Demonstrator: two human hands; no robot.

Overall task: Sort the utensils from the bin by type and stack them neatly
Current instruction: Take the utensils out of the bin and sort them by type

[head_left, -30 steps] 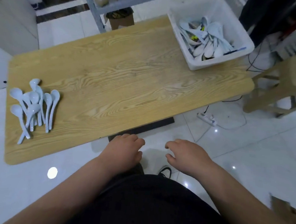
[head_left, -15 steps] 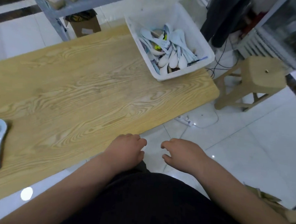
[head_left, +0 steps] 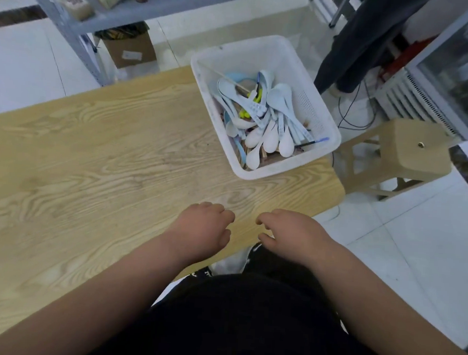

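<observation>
Storeroom-like workroom: metal shelving (head_left: 182, 1), cardboard box (head_left: 131, 49) on tiled floor (head_left: 426, 255), plastic stool (head_left: 413, 148), wooden worktable (head_left: 93, 156).

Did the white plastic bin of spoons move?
No. The white plastic bin still sits at the far right corner of the wooden table; only the view shifted.

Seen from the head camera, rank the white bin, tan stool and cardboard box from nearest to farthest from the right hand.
From the right hand:
1. white bin, just ahead.
2. tan stool, to the right.
3. cardboard box, back left, beyond the table.
</observation>
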